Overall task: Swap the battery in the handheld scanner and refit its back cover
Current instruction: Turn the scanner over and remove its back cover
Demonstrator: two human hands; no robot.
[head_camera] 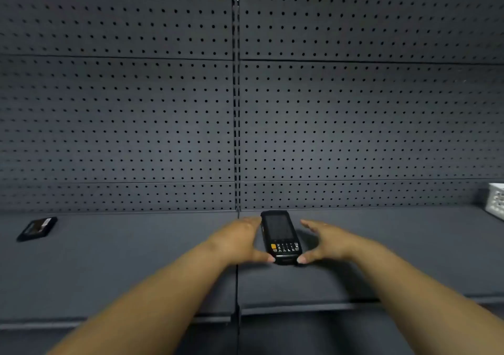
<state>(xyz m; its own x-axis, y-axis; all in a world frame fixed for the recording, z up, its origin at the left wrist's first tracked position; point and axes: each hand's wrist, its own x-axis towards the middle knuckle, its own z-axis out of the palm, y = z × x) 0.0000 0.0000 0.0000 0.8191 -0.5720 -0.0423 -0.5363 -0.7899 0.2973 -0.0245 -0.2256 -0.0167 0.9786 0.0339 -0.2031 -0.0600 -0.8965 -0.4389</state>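
Scanner: black handheld scanner with dark screen and small keypad bearing one orange key (281, 236), lay face up on the dark grey metal shelf (136, 259), close to the pegboard, at the seam between two shelf sections
Left hand: left hand (240, 241) spread beside the scanner's left edge, thumb tip at its near left corner; loose, not closed on anything
Right hand: right hand (326, 241) spread beside the scanner's right edge, thumb tip at its near right corner; loose likewise, fingers apart from the casing on the far side
Grip: both hands bracketed the scanner; contact appeared limited to the thumb tips, though blur left this uncertain
Battery: flat black rectangular battery pack with a pale label (36, 229), lay well apart to the left on the same shelf; whether spare or spent could not be told
Backdrop: grey perforated pegboard wall (122, 109)
Other: white slotted plastic basket (496, 199), far right edge of the shelf
Back cover: underside hidden; fitted or removed could not be told
Progress: judged very early; scanner not yet lifted or turned over
Remaining: by this reading opening the back, exchanging the battery, refitting the cover
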